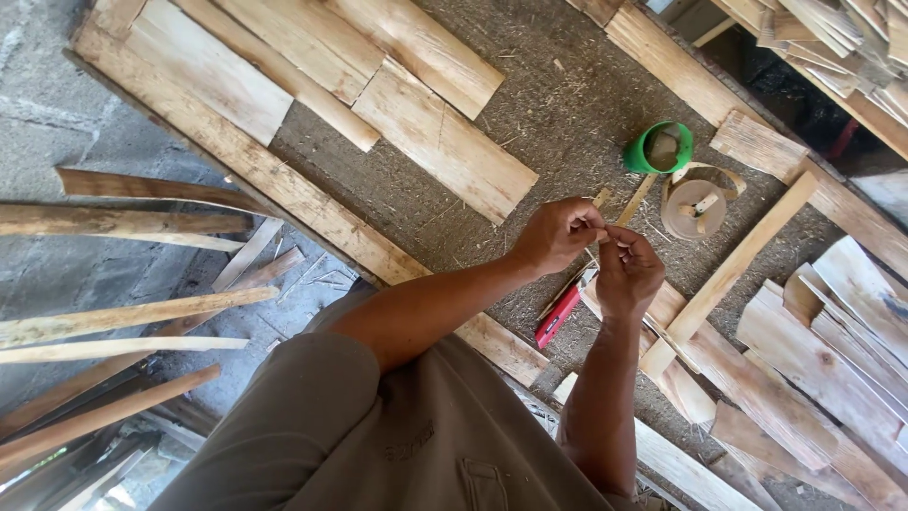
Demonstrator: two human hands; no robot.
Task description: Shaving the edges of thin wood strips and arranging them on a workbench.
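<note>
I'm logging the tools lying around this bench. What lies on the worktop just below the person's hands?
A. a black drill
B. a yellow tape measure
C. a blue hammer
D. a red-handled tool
D: a red-handled tool lies on the sawdust-covered worktop just beneath the left hand and right hand.
</note>
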